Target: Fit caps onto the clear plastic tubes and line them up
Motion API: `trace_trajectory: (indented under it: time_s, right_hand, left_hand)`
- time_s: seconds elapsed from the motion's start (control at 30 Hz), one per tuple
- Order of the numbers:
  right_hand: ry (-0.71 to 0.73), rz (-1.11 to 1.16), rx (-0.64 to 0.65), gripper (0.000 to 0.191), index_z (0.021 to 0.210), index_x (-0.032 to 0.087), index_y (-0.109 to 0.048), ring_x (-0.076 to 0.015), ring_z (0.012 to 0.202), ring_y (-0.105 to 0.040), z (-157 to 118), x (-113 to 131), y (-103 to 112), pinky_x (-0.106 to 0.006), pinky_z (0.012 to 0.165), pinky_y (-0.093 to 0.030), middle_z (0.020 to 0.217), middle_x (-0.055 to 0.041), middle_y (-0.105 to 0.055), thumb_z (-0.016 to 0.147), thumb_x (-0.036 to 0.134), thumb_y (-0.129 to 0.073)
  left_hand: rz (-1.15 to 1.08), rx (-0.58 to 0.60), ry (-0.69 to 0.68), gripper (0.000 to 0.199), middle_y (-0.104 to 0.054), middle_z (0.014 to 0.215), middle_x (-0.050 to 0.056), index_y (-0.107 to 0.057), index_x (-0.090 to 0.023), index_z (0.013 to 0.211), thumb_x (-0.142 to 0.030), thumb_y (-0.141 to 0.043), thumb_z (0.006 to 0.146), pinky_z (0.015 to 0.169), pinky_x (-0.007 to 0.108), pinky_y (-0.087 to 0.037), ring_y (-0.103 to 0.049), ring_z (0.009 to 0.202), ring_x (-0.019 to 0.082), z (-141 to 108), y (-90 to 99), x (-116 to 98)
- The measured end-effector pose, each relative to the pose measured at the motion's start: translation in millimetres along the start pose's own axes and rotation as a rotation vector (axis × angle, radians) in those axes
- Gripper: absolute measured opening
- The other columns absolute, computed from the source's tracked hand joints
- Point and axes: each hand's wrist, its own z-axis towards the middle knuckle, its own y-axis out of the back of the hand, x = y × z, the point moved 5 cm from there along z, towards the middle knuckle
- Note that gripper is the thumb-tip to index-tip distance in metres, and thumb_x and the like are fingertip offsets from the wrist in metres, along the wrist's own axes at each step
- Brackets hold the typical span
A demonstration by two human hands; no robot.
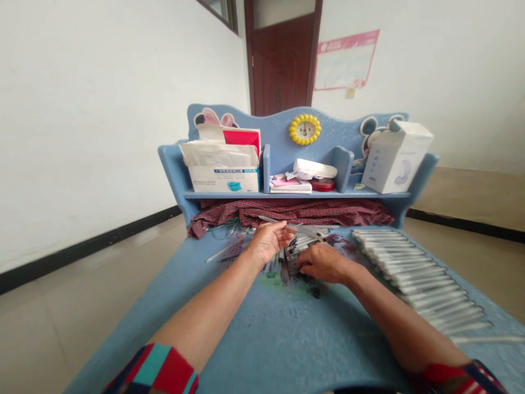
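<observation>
My left hand [271, 241] is above the middle of the blue desk, its fingers curled around a slim, clear pen barrel [305, 232] that points to the right. Close by, my right hand [323, 262] reaches down into a pile of small black pen parts [292, 253]. Its fingers are bent together, and whatever is between them is hidden. Behind both hands lies a loose heap of pale pen barrels [307, 241]. One small black piece [315, 293] sits apart, nearer to me.
A long row of white pens [418, 279] lies along the desk's [246, 350] right side. A red checked cloth [295, 212] is bunched under the shelf. On the shelf stand a mask box [225, 178], a red tin [323, 185] and a white box [397, 158].
</observation>
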Motion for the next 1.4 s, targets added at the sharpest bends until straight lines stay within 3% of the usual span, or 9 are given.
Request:
trace_trajectory:
  time_s: [0.2,0.3,0.4,0.6,0.73,0.93,1.4]
  right_hand:
    - [-0.036,-0.174,0.068,0.023,0.079,0.023,-0.069,-0.016,0.064,-0.056,3,8,-3,-0.024,0.056,-0.034,0.07,-0.0045,-0.066,0.072,0.02,-0.047]
    - [-0.049,-0.117,0.007,0.022,0.075,0.021,-0.067,-0.0157,0.063,-0.056,3,5,-3,-0.024,0.056,-0.035,0.069,-0.0048,-0.065,0.07,0.019,-0.047]
    - [-0.075,0.155,-0.151,0.017,0.07,0.017,-0.062,-0.0118,0.056,-0.051,2,-5,0,-0.021,0.05,-0.033,0.061,-0.0013,-0.06,0.065,0.015,-0.046]
    - [-0.151,1.046,-0.31,0.014,0.079,0.017,-0.05,-0.0076,0.034,-0.042,1,-28,3,-0.018,0.038,-0.032,0.047,0.0044,-0.056,0.066,0.018,-0.046]
    - [-0.132,1.319,-0.385,0.013,0.081,0.017,-0.048,-0.0091,0.032,-0.045,-1,-31,7,-0.019,0.037,-0.035,0.051,0.0013,-0.061,0.07,0.025,-0.048]
    - [-0.072,1.525,-0.383,0.013,0.081,0.018,-0.046,-0.0113,0.037,-0.052,-2,-30,7,-0.021,0.04,-0.038,0.057,-0.0013,-0.064,0.071,0.026,-0.05]
    - [0.019,1.665,-0.393,0.017,0.085,0.02,-0.047,-0.0133,0.049,-0.059,4,-29,1,-0.024,0.046,-0.043,0.07,-0.0032,-0.068,0.073,0.025,-0.058]
  left_hand:
    - [0.012,0.0,0.019,0.011,-0.067,0.058,0.011,-0.061,-0.006,0.065,-0.013,-0.059,0.073,0.04,0.021,-0.047,-0.062,0.045,0.015,0,-1.0,1]
    - [0.013,-0.001,0.023,0.011,-0.066,0.058,0.011,-0.061,-0.006,0.065,-0.012,-0.058,0.074,0.04,0.021,-0.047,-0.061,0.045,0.015,-1,-1.5,1]
    - [0.014,0.002,0.018,0.011,-0.067,0.059,0.01,-0.06,-0.007,0.065,-0.012,-0.057,0.074,0.04,0.02,-0.047,-0.062,0.046,0.014,-1,-2.0,1]
    - [0.021,0.03,0.019,0.011,-0.067,0.059,0.009,-0.061,-0.007,0.068,-0.013,-0.055,0.076,0.041,0.02,-0.047,-0.06,0.045,0.012,-1,-3.0,1]
    - [0.026,0.046,0.016,0.011,-0.067,0.06,0.009,-0.061,-0.008,0.068,-0.014,-0.056,0.076,0.042,0.02,-0.047,-0.061,0.046,0.012,-1,-3.2,1]
    - [0.029,0.071,0.026,0.013,-0.067,0.059,0.009,-0.062,-0.007,0.068,-0.014,-0.056,0.076,0.042,0.019,-0.047,-0.06,0.047,0.012,-2,-6.4,4]
    - [0.023,0.117,0.045,0.013,-0.066,0.059,0.008,-0.062,-0.006,0.071,-0.016,-0.056,0.076,0.043,0.019,-0.048,-0.061,0.048,0.011,-4,-11.2,7]
